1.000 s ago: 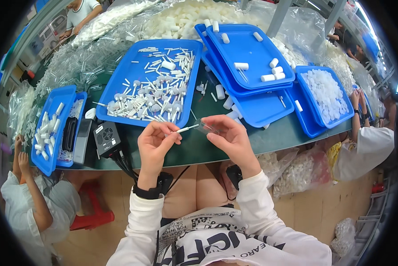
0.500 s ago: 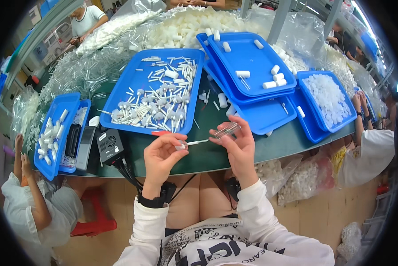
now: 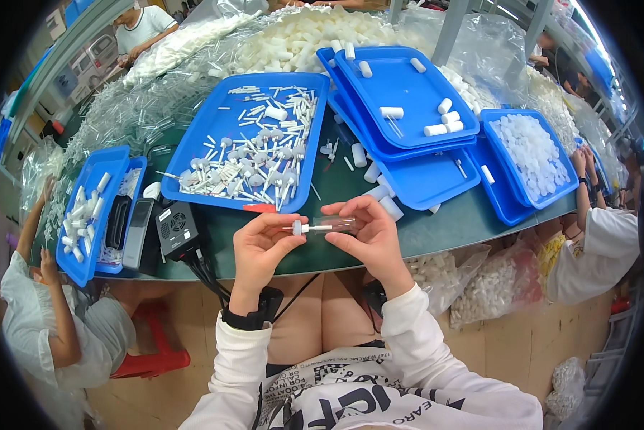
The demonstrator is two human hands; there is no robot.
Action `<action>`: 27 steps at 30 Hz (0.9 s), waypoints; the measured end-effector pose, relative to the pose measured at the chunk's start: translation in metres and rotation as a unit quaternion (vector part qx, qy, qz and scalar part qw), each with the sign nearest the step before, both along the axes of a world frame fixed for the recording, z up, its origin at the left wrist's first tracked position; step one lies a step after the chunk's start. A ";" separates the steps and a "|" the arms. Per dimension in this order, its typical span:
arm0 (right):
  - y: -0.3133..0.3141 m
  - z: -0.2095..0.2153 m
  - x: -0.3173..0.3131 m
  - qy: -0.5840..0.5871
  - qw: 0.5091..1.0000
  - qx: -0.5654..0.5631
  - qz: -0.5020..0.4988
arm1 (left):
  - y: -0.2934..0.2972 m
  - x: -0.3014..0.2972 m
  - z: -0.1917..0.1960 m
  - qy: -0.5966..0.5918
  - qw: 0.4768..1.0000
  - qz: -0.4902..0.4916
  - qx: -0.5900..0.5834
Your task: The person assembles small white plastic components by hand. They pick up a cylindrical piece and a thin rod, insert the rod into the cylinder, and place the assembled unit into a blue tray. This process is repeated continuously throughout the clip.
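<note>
Just beyond the table's near edge, my left hand (image 3: 259,245) pinches a small whitish stopper (image 3: 297,227) with a thin white stem pointing right. Between the fingertips and thumb of my right hand (image 3: 376,244) lies a clear plastic tube (image 3: 344,225), held roughly level. The stem reaches into the tube's left end, while the stopper itself stays outside it. Close beyond my hands is a large blue tray (image 3: 193,136) with many white sticks and stemmed stoppers like the one I hold. A small red piece (image 3: 261,208) shows at that tray's near edge, above my left fingers.
Stacked blue trays (image 3: 390,86) with a few white cylinders stand right of centre. Another blue tray (image 3: 572,179) holds translucent caps. Left are a black box with cables (image 3: 177,231) and a tray of white cylinders (image 3: 78,269). Heaped parts cover the far side; co-workers sit at both sides.
My hands have come closer together. The tube, tilted and apart before, is now level, with the stem inside its end. The left co-worker's hands have moved apart.
</note>
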State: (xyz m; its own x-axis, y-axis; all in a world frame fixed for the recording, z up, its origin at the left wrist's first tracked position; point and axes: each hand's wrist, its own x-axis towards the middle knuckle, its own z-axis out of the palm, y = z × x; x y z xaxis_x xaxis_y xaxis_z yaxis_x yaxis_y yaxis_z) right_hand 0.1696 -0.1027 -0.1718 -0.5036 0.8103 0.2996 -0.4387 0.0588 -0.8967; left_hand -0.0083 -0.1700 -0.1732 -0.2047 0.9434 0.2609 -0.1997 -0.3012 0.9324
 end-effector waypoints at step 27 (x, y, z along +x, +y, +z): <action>-0.003 0.000 0.000 -0.040 0.998 -0.037 -0.014 | 0.002 0.001 -0.003 -0.001 0.999 0.035 0.011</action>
